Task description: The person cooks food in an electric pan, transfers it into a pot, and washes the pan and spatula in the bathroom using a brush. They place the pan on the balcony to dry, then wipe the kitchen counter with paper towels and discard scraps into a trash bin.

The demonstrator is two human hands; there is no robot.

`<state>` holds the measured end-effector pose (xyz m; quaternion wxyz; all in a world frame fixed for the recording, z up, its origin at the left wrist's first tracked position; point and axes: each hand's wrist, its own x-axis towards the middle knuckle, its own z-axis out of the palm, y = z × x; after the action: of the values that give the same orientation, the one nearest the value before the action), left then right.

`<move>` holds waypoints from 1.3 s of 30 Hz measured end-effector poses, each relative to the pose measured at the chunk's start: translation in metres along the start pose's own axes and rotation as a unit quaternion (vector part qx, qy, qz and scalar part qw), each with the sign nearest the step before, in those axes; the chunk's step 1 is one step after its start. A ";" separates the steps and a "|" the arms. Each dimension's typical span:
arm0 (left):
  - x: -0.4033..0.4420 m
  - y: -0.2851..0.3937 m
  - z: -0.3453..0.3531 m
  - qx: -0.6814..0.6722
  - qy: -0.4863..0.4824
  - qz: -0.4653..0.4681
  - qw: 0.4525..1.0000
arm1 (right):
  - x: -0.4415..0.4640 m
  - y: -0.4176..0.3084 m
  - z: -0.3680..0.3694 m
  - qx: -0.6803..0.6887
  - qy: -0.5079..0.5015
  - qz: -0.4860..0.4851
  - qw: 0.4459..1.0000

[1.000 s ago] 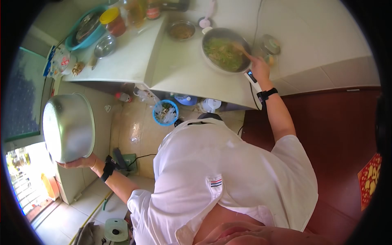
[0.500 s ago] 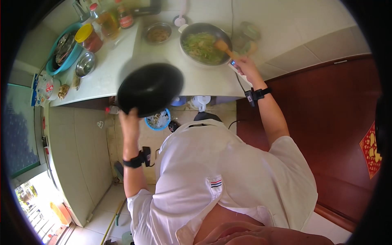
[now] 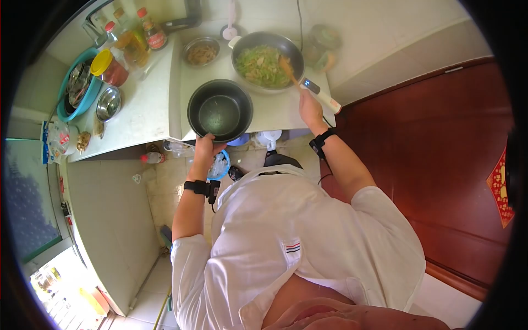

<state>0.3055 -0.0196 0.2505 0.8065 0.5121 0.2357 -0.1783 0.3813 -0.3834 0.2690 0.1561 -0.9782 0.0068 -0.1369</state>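
My left hand (image 3: 207, 147) grips the near rim of a dark-lined round pot (image 3: 219, 113), held upright over the counter's front edge; nothing but a little sheen shows inside. My right hand (image 3: 311, 107) is closed round the handle of a wooden spatula (image 3: 287, 68). The spatula's head rests in the frying pan (image 3: 300, 55), among green vegetables with pale pieces (image 3: 261, 65). The pan's white handle (image 3: 329, 102), with a lit display, points toward the right, just beside my right hand. A metal bowl of brown food (image 3: 202, 53) stands behind the pot.
On the left counter (image 3: 144, 110) are a small metal bowl (image 3: 109, 104), a yellow-lidded jar (image 3: 110, 68), sauce bottles (image 3: 155, 37) and a blue basin (image 3: 93, 99) with metalware. A glass jar (image 3: 324, 38) stands right of the pan. Below is a blue bin (image 3: 219, 166); a red door is at right.
My left hand has brought the pot from the far left to the counter's front, its opening now facing up. My right hand has drawn back a little along the spatula, still gripping it.
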 end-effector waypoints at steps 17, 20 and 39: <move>0.018 0.000 0.008 -0.002 0.031 0.014 0.999 | 0.037 -0.007 -0.022 0.259 -0.047 0.130 0.956; -0.003 0.001 0.009 0.052 0.006 -0.026 0.998 | 0.053 -0.007 -0.058 0.261 -0.074 0.115 0.956; -0.003 0.008 0.000 0.057 0.001 -0.100 0.993 | 0.057 0.015 -0.076 0.187 -0.109 0.084 0.973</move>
<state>0.3076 -0.0165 0.2584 0.7542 0.5311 0.2757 -0.2704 0.4159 -0.4237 0.3490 0.3467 -0.9368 0.0460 -0.0145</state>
